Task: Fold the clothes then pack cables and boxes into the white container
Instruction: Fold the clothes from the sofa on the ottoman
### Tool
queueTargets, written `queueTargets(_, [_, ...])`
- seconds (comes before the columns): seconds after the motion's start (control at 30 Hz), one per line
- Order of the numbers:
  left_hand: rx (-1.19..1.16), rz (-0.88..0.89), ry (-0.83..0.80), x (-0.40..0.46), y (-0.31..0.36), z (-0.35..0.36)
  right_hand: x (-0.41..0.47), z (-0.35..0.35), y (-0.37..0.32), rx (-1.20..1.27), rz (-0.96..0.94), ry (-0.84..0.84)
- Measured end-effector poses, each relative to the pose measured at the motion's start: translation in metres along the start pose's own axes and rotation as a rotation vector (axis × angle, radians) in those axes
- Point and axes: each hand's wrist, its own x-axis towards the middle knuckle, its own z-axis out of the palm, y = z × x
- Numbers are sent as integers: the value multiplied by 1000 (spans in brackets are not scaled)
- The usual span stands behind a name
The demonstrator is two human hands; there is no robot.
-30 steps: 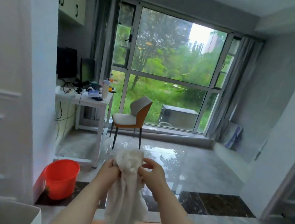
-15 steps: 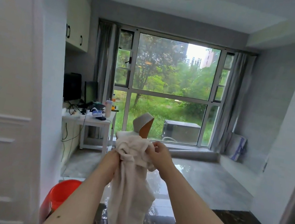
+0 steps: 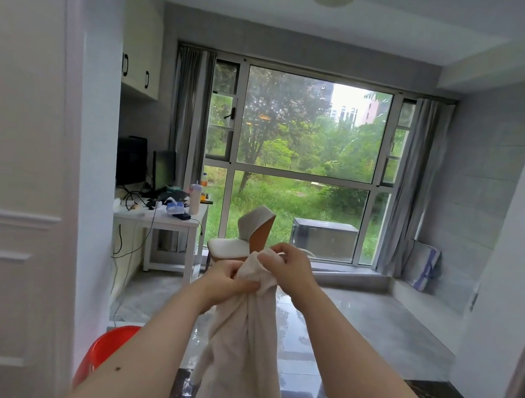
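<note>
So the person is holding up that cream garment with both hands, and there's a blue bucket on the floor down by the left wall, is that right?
Not quite: the bucket is red, not blue, as the head view shows. The rest holds: the left hand and right hand both grip the top of the cream garment, and the bucket sits on the floor by the left wall.

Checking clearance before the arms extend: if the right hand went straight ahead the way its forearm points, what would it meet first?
Probably the chair, just beyond the right hand holding the cloth; depth is unclear.
</note>
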Motion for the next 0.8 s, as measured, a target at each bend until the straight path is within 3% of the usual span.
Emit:
queueTargets(0.13, [59, 63, 136, 10, -2, 7, 1, -6, 3, 84, 45, 47])
queueTargets(0.33, [-92, 51, 306, 18, -8, 19, -8, -20, 18, 194, 251, 17])
queueTargets(0.5, [-102, -25, 440, 27, -13, 19, -22, -25, 36, 27, 377, -379])
queueTargets(0.57, [-62, -15, 468, 29, -14, 20, -25, -18, 39, 6, 393, -432])
queueTargets(0.67, [-46, 32, 514, 29, -12, 24, -28, -4, 43, 7, 335, -379])
queueTargets(0.8, [1, 107, 567, 29, -8, 20, -24, 8, 53, -19, 226, -156])
